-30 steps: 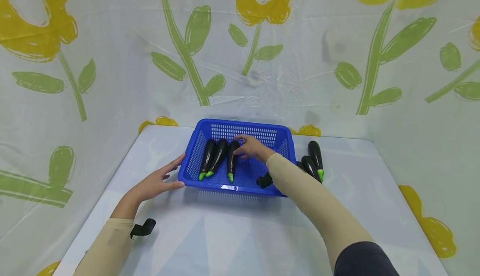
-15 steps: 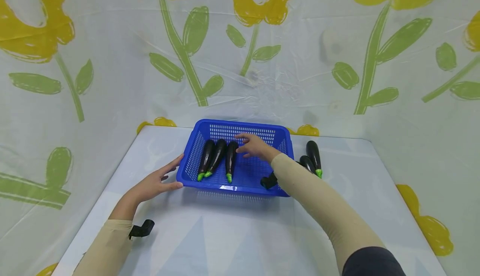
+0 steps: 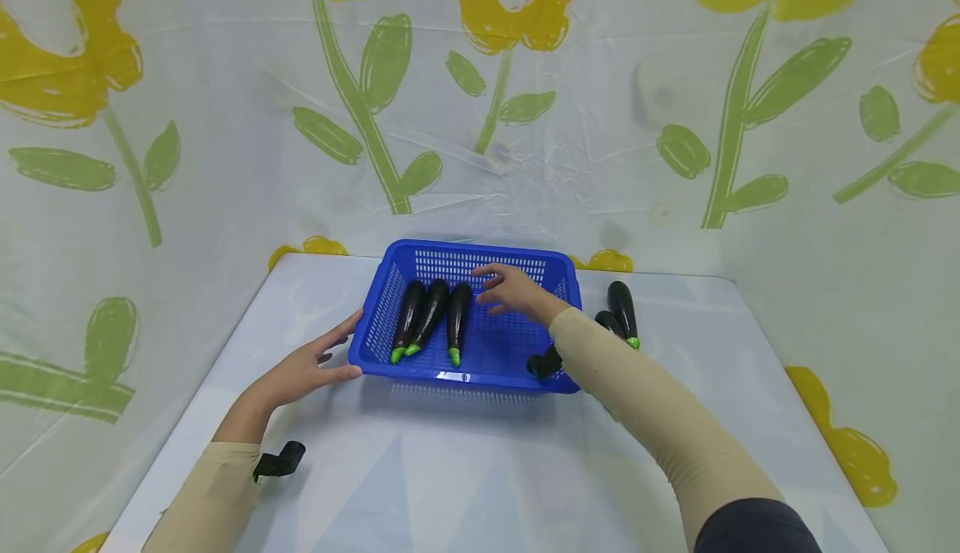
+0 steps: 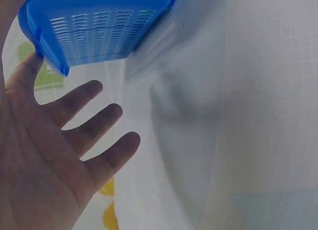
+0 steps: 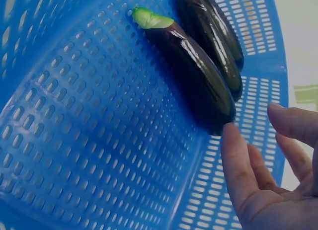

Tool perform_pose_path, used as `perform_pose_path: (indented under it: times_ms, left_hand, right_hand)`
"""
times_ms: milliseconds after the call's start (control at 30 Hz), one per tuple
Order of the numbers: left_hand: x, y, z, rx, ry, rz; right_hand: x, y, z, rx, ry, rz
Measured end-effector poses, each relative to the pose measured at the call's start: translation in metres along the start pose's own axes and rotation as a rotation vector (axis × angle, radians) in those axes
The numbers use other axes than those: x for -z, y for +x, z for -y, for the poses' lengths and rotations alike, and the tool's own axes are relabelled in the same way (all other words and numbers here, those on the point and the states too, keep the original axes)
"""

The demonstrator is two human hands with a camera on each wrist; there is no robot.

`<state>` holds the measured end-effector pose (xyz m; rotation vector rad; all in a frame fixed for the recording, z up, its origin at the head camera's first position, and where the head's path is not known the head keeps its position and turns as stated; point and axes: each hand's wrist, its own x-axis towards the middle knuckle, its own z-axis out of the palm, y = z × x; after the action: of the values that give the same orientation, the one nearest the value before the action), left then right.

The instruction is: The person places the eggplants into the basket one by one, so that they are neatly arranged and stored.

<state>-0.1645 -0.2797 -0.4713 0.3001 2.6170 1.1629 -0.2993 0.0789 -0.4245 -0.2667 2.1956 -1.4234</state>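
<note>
Three dark, glossy eggplants with green caps lie side by side in the left half of a blue plastic basket (image 3: 480, 379). The rightmost of them is an eggplant (image 5: 196, 73) set slightly apart from the other two. My right hand (image 3: 517, 293) hovers over the basket, just right of that eggplant, with loosely spread fingers and nothing held. In the right wrist view a fingertip is close to the eggplant's rounded end; whether they touch, I cannot tell. At the basket's left side, my left hand (image 3: 300, 374) has its fingers spread, with fingertips against the rim (image 4: 37, 43).
More eggplants (image 3: 622, 307) lie on the white table (image 3: 420, 461) right of the basket, partly hidden by my right sleeve (image 3: 630, 394). Behind the table hangs a flower-print sheet (image 3: 600, 153). Small black devices (image 3: 281, 459) are strapped to both wrists.
My right hand has drawn a little to the right, away from the rightmost eggplant in the basket. My left hand keeps its place at the rim. The whole scene shifts slightly left.
</note>
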Motion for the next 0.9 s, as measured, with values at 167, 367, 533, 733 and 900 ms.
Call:
perform_pose_path:
  times_ms: [167, 367, 533, 733, 900]
  left_hand:
    - [0.000, -0.001, 0.001, 0.006, -0.006, -0.004]
    - [0.000, -0.001, 0.001, -0.004, -0.010, -0.008]
    - [-0.001, 0.000, 0.000, -0.011, -0.009, -0.006]
    - [-0.001, 0.001, 0.000, -0.007, 0.000, -0.011]
    - [-0.002, 0.002, 0.000, -0.003, -0.002, -0.009]
  right_hand:
    - [0.006, -0.003, 0.000, 0.021, 0.016, 0.010]
    - [0.011, -0.007, -0.001, 0.035, 0.028, -0.004]
    - [0.018, -0.011, -0.002, 0.028, 0.019, -0.027]
    - [0.027, -0.017, -0.002, 0.033, 0.001, -0.065]
    - [0.034, -0.021, -0.002, 0.036, 0.006, -0.071]
